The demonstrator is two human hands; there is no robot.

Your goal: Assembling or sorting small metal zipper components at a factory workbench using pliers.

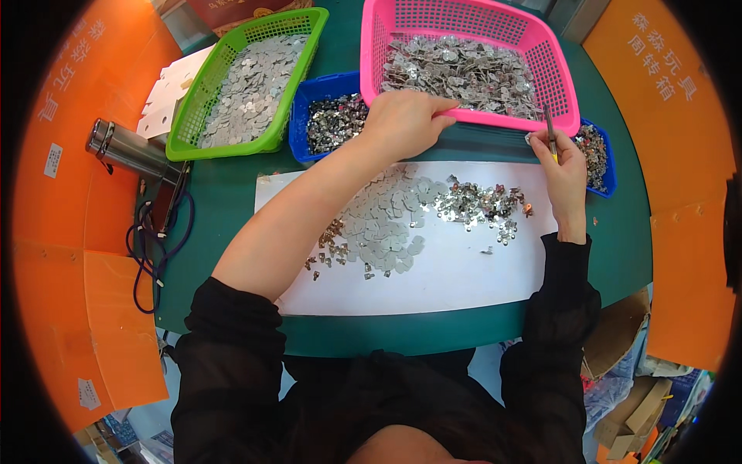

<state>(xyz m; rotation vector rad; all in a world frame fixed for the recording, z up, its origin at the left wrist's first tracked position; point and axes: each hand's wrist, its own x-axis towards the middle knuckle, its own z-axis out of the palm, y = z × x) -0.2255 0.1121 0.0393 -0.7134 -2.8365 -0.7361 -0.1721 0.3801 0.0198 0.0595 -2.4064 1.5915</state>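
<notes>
Head view: left hand [402, 124] (forearm [301, 209] aslant) by pink basket [558, 73]

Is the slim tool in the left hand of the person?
No, the right hand holds the tool; the left hand is at the pink basket.

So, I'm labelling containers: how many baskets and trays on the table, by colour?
Pink basket: 1
Green basket: 1
Blue trays: 2
Total: 4
</notes>
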